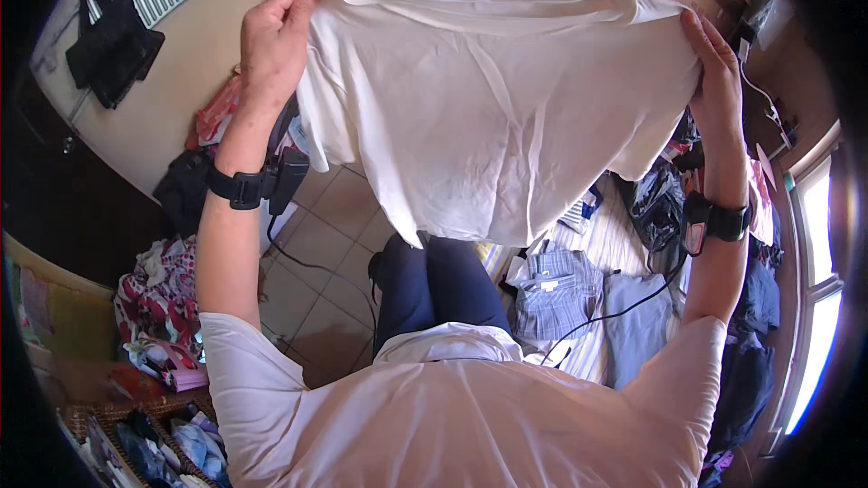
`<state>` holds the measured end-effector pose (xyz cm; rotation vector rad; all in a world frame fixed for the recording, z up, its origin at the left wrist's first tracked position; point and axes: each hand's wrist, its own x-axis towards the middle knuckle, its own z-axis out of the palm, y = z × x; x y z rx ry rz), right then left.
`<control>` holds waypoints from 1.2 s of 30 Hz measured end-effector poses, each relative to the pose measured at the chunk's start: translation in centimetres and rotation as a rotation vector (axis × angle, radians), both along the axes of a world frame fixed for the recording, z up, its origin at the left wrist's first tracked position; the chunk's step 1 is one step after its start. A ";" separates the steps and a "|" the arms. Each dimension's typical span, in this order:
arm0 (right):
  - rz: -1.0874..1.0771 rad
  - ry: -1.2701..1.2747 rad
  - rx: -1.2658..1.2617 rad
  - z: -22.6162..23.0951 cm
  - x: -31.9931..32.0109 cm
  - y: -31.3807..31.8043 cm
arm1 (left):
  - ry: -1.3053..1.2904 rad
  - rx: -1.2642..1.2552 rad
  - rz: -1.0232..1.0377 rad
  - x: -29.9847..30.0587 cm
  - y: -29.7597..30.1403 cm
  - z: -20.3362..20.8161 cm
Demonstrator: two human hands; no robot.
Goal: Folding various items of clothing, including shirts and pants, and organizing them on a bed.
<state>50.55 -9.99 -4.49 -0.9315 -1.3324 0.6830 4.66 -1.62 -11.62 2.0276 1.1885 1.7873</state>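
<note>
One white, thin-cloth garment, creased down the middle: raised in front of the person, spread between both hands, upper edge nearly level, lower edge hanging uneven above the knees.

One floor of square, pale tiles, left of the knees.

One light, striped cloth, right of the knees, laid under several garments.

One wicker basket, brown, lower left, filled with small mixed articles.

One black bag with handles, hung against the wall, upper left.

One heap of white, red and maroon patterned fabric, beside the floor at left.

One grey plaid garment, folded, on the striped cloth.

One plain grey garment, folded, just right of the plaid one.

One left hand, thumb and fingers closed on the white garment's upper left corner.

One right hand, fingers gripping its upper right corner.

Two black wrist straps, one per arm, each carrying a small device.

Two thin black cables, trailing below the arms.
</note>
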 end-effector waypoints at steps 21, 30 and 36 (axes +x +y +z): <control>0.204 0.407 -0.632 -8.9 -2.2 8.5 | -0.066 -0.565 -0.369 3.9 6.0 -3.4; 0.272 -0.345 -0.173 -4.7 -15.8 1.3 | 0.124 -0.303 -0.553 12.7 -1.8 1.3; 0.570 -0.211 -0.193 -2.4 -15.0 0.2 | 0.161 -0.355 -0.737 11.3 -2.7 1.9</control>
